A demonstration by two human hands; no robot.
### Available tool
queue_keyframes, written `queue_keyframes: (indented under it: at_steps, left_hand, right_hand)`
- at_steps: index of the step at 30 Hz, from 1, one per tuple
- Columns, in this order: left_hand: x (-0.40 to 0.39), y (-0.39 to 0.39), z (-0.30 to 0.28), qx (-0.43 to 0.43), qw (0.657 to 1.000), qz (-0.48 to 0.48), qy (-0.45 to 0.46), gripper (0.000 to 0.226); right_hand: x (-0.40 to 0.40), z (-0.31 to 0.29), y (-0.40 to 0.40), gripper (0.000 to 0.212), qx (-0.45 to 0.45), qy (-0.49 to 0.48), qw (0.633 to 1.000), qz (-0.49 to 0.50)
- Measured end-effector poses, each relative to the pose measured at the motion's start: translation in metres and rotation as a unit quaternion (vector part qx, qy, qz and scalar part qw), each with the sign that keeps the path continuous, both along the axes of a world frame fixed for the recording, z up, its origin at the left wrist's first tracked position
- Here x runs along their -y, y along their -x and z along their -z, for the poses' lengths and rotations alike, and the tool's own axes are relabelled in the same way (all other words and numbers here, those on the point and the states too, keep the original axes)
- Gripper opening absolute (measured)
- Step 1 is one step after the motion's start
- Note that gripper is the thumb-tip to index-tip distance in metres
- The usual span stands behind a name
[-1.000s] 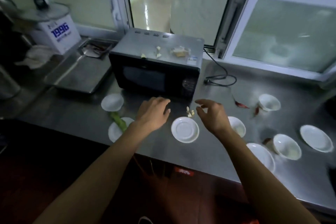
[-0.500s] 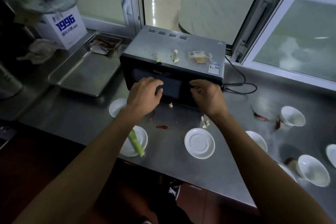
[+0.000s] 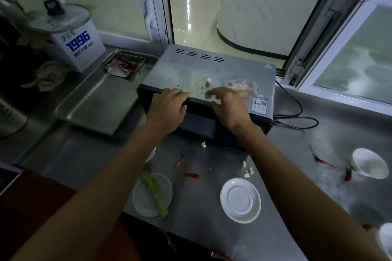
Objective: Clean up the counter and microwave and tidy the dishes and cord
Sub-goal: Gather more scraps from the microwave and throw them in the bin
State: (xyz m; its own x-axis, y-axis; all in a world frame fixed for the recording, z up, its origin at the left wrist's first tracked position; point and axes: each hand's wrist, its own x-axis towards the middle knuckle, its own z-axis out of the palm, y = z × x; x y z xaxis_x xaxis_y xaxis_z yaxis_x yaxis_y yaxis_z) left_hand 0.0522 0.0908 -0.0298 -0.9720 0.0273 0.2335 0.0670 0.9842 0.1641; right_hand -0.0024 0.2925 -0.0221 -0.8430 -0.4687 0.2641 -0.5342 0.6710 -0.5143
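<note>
The black microwave (image 3: 214, 65) stands at the back of the steel counter (image 3: 89, 154), its top strewn with crumbs, a garlic bit (image 3: 209, 80) and a clear wrapper (image 3: 241, 87). My left hand (image 3: 167, 108) rests on the top's front edge, fingers loosely bent, a pale bit at its fingertips. My right hand (image 3: 228, 106) is beside it, thumb and forefinger pinching a pale garlic bit. The black cord (image 3: 297, 116) loops behind the microwave on the right. A white plate (image 3: 240, 200) and a plate with a green stalk (image 3: 148, 197) sit near the front edge.
Dried chilies (image 3: 192, 175) and garlic bits (image 3: 247, 170) lie on the counter in front of the microwave. A white bowl (image 3: 370, 163) and another chili (image 3: 323, 161) are at right. A steel tray (image 3: 95, 104) and a white 1996 box (image 3: 78, 46) stand at left.
Both hands rose from the microwave's door front to the front edge of its top. The view moved closer and tilted down.
</note>
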Motion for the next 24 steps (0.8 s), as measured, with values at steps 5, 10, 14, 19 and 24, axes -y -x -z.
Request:
queue_keyframes:
  at_steps: [5, 10, 14, 19, 24]
  left_hand:
    - [0.009, 0.027, 0.004, 0.008, 1.0, 0.007, 0.004, 0.037]
    - [0.016, 0.048, 0.007, -0.012, 0.999, 0.042, 0.018, 0.024]
    - [0.019, 0.054, 0.009, -0.014, 0.998, 0.064, 0.006, 0.018]
    - [0.023, 0.061, 0.01, -0.017, 0.996, 0.086, -0.019, 0.015]
    - [0.025, 0.068, 0.011, -0.032, 0.994, 0.105, -0.024, 0.014]
  right_hand:
    - [0.016, 0.006, 0.025, 0.027, -0.015, -0.042, 0.999, 0.023]
    - [0.03, 0.008, 0.034, 0.033, -0.003, -0.074, 0.996, 0.052]
    - [0.038, 0.009, 0.036, 0.031, -0.01, -0.111, 0.99, 0.082]
    - [0.042, 0.009, 0.036, 0.025, -0.022, -0.163, 0.981, 0.105]
    - [0.044, 0.006, 0.033, 0.025, -0.011, -0.138, 0.984, 0.113]
